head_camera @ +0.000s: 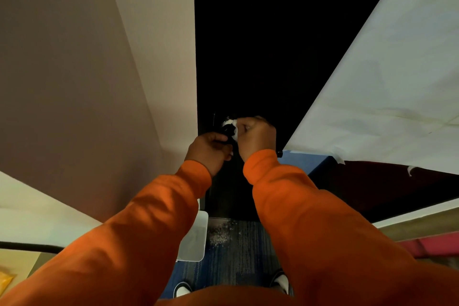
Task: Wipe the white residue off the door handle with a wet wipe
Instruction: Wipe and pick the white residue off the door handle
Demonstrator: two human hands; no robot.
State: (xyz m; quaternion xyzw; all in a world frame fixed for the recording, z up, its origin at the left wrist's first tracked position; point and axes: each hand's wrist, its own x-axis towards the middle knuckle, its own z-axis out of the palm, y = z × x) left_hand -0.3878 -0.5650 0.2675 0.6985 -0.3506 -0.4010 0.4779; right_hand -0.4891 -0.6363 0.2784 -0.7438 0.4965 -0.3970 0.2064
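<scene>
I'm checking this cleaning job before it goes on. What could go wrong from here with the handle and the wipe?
1. The door and handle are very dark, so leftover white residue may be missed, and the right hand covers part of it.
2. The wipe is bunched small in the right hand; it may smear rather than lift.
3. White specks lie on the carpet below; more may fall there.

Dim, warm light; near-black door (248,45); wide-angle stretch at edges.
</scene>
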